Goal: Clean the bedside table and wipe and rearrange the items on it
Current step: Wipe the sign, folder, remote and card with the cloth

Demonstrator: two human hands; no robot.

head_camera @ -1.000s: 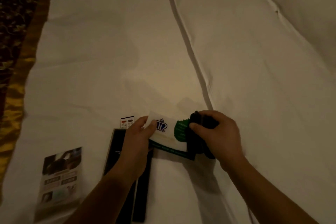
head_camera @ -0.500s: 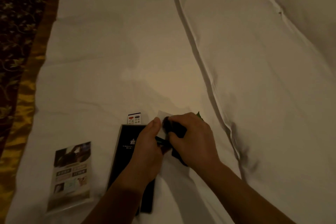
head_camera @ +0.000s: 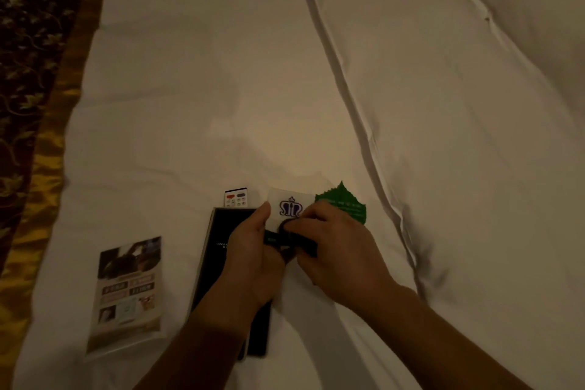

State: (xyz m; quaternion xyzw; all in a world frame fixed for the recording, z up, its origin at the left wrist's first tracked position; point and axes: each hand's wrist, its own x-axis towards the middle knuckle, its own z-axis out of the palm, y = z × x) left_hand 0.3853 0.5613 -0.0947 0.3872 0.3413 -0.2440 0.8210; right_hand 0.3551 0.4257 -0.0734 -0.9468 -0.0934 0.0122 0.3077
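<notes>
Far left: dark patterned fabric (head_camera: 25, 73) with a gold band, bordering the white bedsheet (head_camera: 205, 73).

Lower left on the sheet: printed leaflet (head_camera: 126, 288) in a clear sleeve, flat, well apart from both hands.

Next right: long black folder (head_camera: 218, 237), flat on the sheet, near end covered by the left forearm. Just beyond its far end: small white remote (head_camera: 236, 199) with red and coloured buttons.

Left hand (head_camera: 253, 266): clamped on a white card (head_camera: 289, 204) bearing a purple crown emblem, thumb on the card's left edge, fingers hidden underneath. Card position: just right of the folder's far end, close over the sheet.

Right hand (head_camera: 338, 253): fingers curled round a dark cloth (head_camera: 307, 247), cloth pressed against the lower face of the card. Hands close together, side by side.

Directly right of the card: green leaf-shaped tag (head_camera: 345, 204), lower part hidden by the right hand. Joined to the card or separate: cannot tell.

Further right: long fold (head_camera: 364, 111) in the white bedding, then a white pillow (head_camera: 538, 9) at upper right.
</notes>
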